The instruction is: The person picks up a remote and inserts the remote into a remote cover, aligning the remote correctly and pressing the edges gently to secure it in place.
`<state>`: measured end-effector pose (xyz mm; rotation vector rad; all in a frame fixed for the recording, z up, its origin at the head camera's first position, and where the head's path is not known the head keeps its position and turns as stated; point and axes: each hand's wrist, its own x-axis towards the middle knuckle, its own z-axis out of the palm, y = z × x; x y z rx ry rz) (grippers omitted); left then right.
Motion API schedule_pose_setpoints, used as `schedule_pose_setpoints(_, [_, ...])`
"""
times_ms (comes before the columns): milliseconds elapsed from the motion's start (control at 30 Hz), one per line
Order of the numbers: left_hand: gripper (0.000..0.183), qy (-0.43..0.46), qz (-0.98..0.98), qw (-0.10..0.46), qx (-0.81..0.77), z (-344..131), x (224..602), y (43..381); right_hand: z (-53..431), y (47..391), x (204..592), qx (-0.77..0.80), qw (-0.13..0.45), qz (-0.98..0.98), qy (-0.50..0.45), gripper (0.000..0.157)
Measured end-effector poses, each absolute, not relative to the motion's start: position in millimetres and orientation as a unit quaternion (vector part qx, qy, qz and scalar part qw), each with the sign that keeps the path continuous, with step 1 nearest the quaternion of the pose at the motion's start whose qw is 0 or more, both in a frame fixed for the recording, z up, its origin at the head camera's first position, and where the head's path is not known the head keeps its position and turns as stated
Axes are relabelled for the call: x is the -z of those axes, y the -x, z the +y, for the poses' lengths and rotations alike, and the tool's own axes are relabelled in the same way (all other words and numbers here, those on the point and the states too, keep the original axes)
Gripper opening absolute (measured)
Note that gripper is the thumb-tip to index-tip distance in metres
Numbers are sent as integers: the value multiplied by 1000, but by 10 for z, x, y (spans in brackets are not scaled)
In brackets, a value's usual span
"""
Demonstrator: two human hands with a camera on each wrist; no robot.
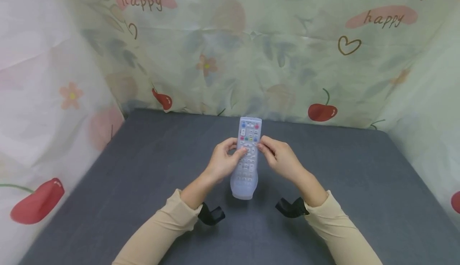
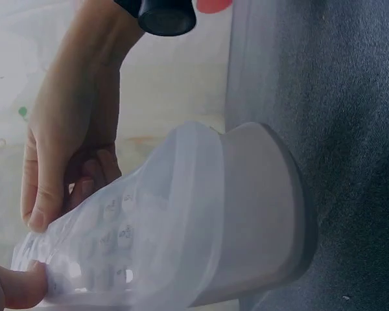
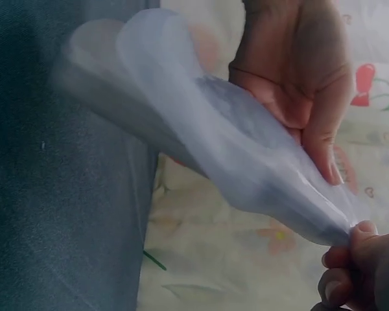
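A white remote control (image 1: pixel 248 157) in a translucent cover stands tilted above the table, its button side toward the head camera. Its colored buttons are near the upper end. My left hand (image 1: pixel 224 161) grips it from the left side, thumb across the buttons and fingers partly hidden behind. At the right edge, my right hand (image 1: pixel 282 157) pinches the cover between thumb and curled fingers. In the right wrist view, the right fingertips (image 3: pixel 363 233) hold the edge of the cover (image 3: pixel 246 162). The left wrist view shows the wide lower end of the remote close up.
Under the hands lies a dark grey table (image 1: pixel 161 145). Patterned cloth (image 1: pixel 251 65) with cherries, hearts and flowers hangs behind it and along both sides. Black straps (image 1: pixel 212 215) stick out from the wrists near the beige sleeves (image 1: pixel 161 225).
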<state>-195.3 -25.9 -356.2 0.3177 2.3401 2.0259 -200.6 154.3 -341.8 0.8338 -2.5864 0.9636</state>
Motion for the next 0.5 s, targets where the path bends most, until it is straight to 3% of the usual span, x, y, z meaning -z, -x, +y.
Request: schedule_pose_setpoints(500, [25,-54,732,-10,-679,-177,3539,1922,1511,1941,3444,-261,141,-916,-271,18])
